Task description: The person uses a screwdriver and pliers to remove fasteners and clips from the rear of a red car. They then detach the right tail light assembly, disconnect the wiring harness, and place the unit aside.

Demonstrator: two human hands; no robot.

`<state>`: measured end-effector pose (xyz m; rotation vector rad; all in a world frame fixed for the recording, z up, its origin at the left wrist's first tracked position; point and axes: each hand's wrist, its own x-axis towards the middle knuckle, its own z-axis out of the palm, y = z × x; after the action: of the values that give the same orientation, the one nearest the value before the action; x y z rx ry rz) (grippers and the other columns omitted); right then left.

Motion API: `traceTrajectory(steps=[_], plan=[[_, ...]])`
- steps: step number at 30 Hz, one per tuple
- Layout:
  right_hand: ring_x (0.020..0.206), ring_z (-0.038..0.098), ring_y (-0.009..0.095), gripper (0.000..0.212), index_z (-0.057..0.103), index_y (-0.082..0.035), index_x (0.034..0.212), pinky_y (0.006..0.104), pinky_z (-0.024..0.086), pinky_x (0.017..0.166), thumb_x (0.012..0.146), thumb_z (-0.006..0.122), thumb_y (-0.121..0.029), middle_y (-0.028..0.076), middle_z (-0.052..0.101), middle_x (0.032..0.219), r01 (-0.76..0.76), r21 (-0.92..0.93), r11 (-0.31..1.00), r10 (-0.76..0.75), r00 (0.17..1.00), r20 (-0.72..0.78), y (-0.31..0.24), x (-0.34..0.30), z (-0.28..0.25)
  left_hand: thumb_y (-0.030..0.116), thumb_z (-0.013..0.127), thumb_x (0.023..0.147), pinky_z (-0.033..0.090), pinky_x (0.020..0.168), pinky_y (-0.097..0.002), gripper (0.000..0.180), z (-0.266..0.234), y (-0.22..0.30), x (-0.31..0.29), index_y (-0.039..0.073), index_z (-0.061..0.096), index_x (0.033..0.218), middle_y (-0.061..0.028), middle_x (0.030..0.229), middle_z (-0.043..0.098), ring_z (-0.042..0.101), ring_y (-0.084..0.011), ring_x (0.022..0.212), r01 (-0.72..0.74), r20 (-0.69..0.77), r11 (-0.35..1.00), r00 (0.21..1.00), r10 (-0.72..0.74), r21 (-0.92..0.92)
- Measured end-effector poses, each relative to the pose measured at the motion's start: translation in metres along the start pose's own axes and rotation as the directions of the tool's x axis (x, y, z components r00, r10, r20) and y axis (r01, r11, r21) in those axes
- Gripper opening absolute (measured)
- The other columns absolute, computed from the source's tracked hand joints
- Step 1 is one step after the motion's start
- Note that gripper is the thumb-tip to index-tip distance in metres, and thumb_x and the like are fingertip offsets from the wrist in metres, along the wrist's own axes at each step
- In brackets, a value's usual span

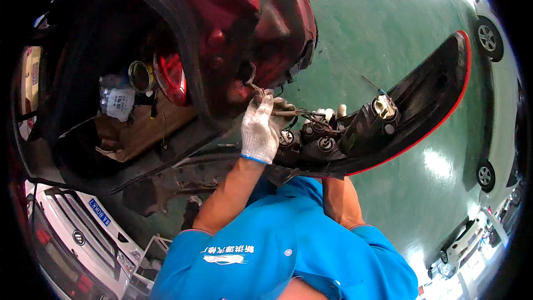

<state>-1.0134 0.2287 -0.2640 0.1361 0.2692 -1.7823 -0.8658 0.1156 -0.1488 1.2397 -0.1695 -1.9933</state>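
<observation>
A tail light assembly (422, 97) with a black back and a red lens edge lies across in front of me, bulb side up. Several bulb sockets (326, 143) sit in its back. My right hand (328, 114), gloved, is mostly hidden beneath it; only whitish fingertips curl over the far edge, gripping it. My left hand (260, 130), in a white knit glove, closes around a wiring harness (302, 113). Those wires run from the sockets toward a hole in the dark red car body (236, 91), right by my left fingers.
The open trunk (61, 133) at left holds a brown board (144, 128), a round can (141, 76), a pack of clear bottles (117, 100) and a red lamp (170, 76). A white vehicle (89, 239) stands at lower left, a pale car (502, 105) at far right on the green floor (366, 28).
</observation>
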Motion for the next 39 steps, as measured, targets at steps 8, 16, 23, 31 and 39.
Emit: traceTrajectory(steps=[8,16,23,31,39], plan=[[0.093,0.06,0.023,0.032,0.056,-0.011,0.086,0.0441,0.05,0.092,0.109,0.048,-0.031,0.005,0.064,0.088,-0.032,-0.082,0.996,0.009,0.964,-0.266,-0.029,0.018,-0.011,0.029,0.059,0.104,0.057,0.07,-0.0427,0.038,0.016,-0.006,-0.002,0.002,0.052,0.131,-0.0059,0.089,0.06,0.067,-0.028,0.087,-0.086,-0.095,0.993,0.991,0.093,0.079],[0.114,0.063,0.031,0.053,0.064,0.0,0.12,0.0486,0.049,0.102,0.101,0.054,-0.049,0.016,0.068,0.124,-0.502,-0.724,0.473,0.437,0.847,-0.302,-0.072,0.037,0.036,0.019,0.061,0.102,0.056,0.074,-0.0465,0.017,0.022,-0.007,-0.002,0.004,0.056,0.103,-0.0106,0.087,0.06,0.065,-0.0303,0.079,-0.224,-0.199,0.974,0.957,0.212,-0.041],[0.113,0.065,0.036,0.034,0.062,-0.007,0.125,0.0537,0.051,0.099,0.099,0.057,-0.029,0.016,0.065,0.13,-0.925,0.145,0.351,0.936,0.343,-0.077,-0.103,0.06,0.129,0.006,0.054,0.101,0.056,0.065,-0.0482,0.007,0.022,-0.014,-0.002,0.006,0.051,0.108,-0.0113,0.089,0.058,0.06,-0.0248,0.07,-0.293,-0.255,0.954,0.929,0.269,-0.062],[0.105,0.066,0.024,0.026,0.069,0.001,0.113,0.0398,0.05,0.099,0.096,0.06,-0.017,0.012,0.072,0.113,-0.763,-0.61,0.214,0.817,0.482,-0.316,-0.113,0.132,0.03,0.007,0.054,0.101,0.062,0.073,-0.049,0.01,0.028,-0.002,-0.022,0.002,0.058,0.109,-0.0112,0.091,0.063,0.06,-0.0175,0.065,-0.318,-0.299,0.947,0.909,0.291,-0.044],[0.098,0.068,0.034,0.03,0.072,-0.002,0.107,0.0391,0.052,0.088,0.089,0.067,-0.026,0.023,0.07,0.101,0.302,-0.81,-0.503,0.816,0.475,-0.331,-0.102,0.194,0.134,0.011,0.058,0.1,0.056,0.063,-0.0389,0.018,0.044,0.0,-0.032,-0.002,0.059,0.111,-0.0095,0.086,0.06,0.051,-0.0126,0.057,-0.394,-0.395,0.919,0.849,0.351,-0.029]])
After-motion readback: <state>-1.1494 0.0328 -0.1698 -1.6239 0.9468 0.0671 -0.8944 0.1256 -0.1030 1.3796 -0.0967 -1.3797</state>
